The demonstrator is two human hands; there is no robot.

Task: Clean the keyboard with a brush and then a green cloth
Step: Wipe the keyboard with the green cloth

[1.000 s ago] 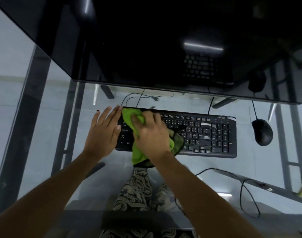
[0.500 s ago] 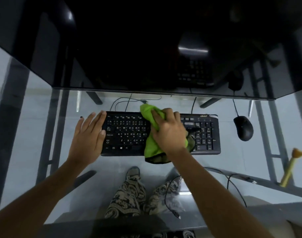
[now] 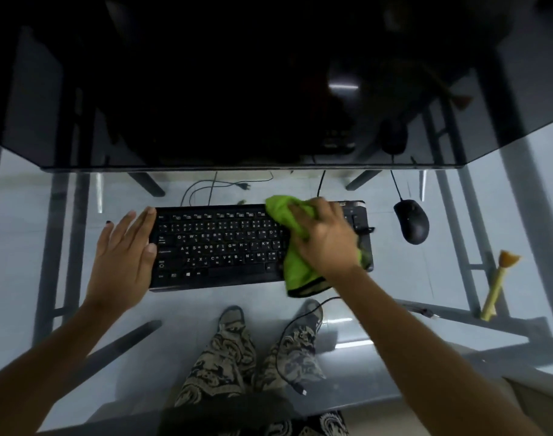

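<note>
A black keyboard (image 3: 224,247) lies flat on the glass desk. My right hand (image 3: 324,239) presses a bunched green cloth (image 3: 292,262) onto the keyboard's right part, covering the keys there. The cloth sticks out above my fingers and hangs past the keyboard's near edge. My left hand (image 3: 124,259) lies flat with fingers apart against the keyboard's left end and holds nothing. A brush (image 3: 498,284) with a yellow handle and orange bristles rests on the desk at the far right.
A dark monitor (image 3: 253,89) stands behind the keyboard. A black mouse (image 3: 412,221) sits right of the keyboard, with cables trailing behind and in front. Through the glass desk (image 3: 32,215) I see my patterned trousers and the metal frame.
My right hand has slid the green cloth from the keyboard's left end across to its right part. My left hand has stayed at the left end.
</note>
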